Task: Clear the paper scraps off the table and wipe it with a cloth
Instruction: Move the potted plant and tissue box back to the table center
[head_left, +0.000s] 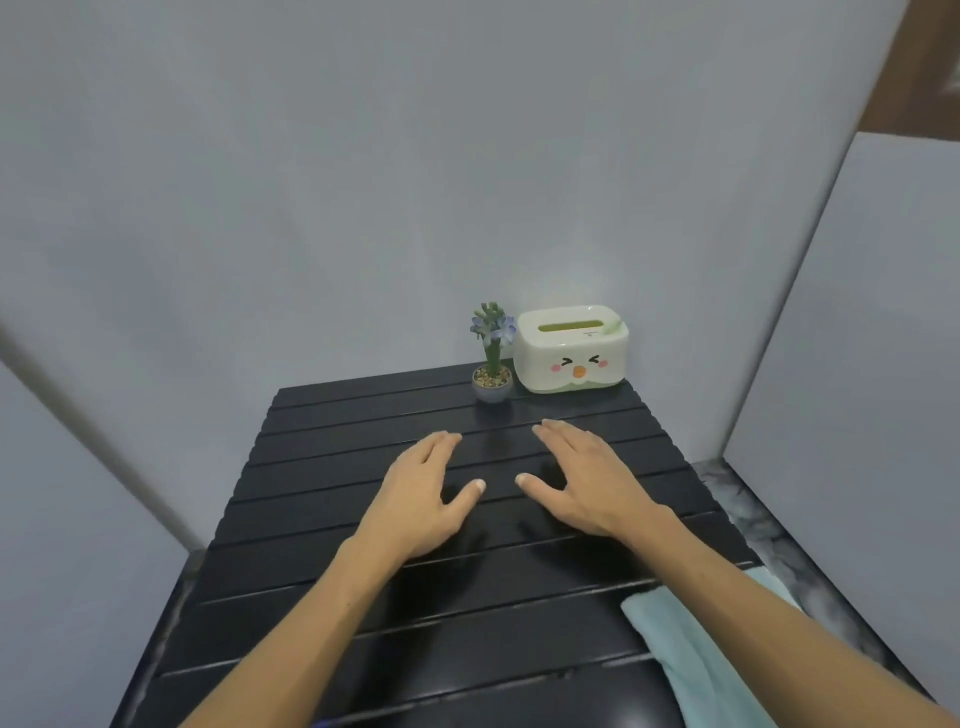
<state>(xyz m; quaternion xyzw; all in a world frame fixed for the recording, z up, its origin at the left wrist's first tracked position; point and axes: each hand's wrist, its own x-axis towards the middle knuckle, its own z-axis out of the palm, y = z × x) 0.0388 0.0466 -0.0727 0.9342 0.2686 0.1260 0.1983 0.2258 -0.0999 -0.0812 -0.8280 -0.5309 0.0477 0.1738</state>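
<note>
Single head-worn wide-angle view, close above the near edge of the black slatted table (332, 587), facing forward and down, far edge and grey wall beyond it in frame.

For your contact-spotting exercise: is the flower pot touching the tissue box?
Apart. The head view shows a narrow strip of black table between the flower pot and the tissue box.

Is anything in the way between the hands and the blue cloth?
No. The cloth lies on the table's near right edge, partly under the right forearm. The right hand and left hand rest open mid-table. The plant and tissue box stand at the far edge.
</note>
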